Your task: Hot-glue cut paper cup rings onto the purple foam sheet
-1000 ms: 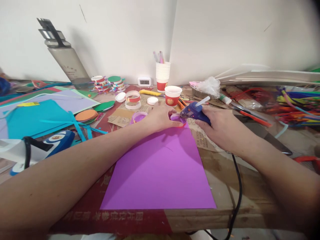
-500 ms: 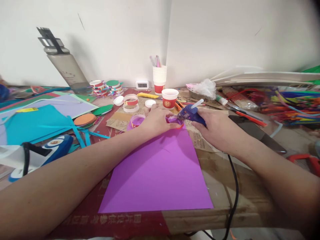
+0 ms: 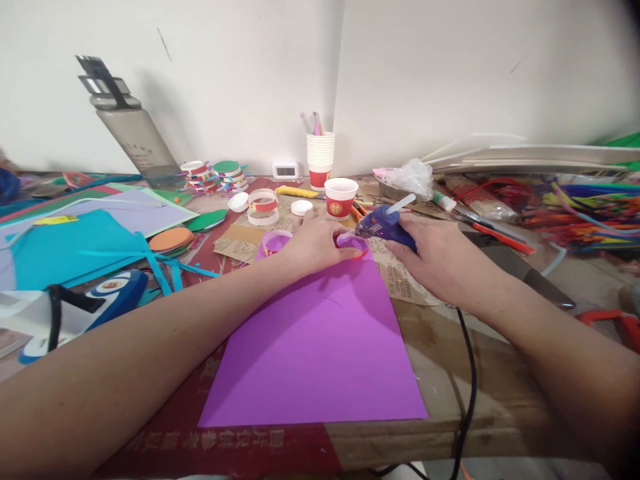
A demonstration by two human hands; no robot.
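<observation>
My left hand [image 3: 323, 241] is closed on a red paper ring [image 3: 364, 253] cut from a cup, which stands on the far right part of a purple paper sheet [image 3: 315, 360]. In my right hand [image 3: 435, 257] is a blue glue gun [image 3: 385, 225], a white glue stick poking out of its back. Its nozzle points left at the ring's rim; I cannot tell whether it touches. Another cup ring [image 3: 276, 241] sits on the sheet left of my left hand. Behind the hands stands a red and white paper cup [image 3: 341, 198].
A stack of paper cups [image 3: 320, 157] holds pens at the back. Two loose rings [image 3: 263, 207] and white discs lie nearby. Left are blue paper [image 3: 65, 247], a tilted bottle [image 3: 133, 140] and a blue-white tool [image 3: 115, 300]. Right are coloured pipe cleaners [image 3: 590, 213] and a black cord [image 3: 470, 387].
Almost nothing differs. The view has shifted very slightly, and both hands keep their places, with the glue gun still at the red ring.
</observation>
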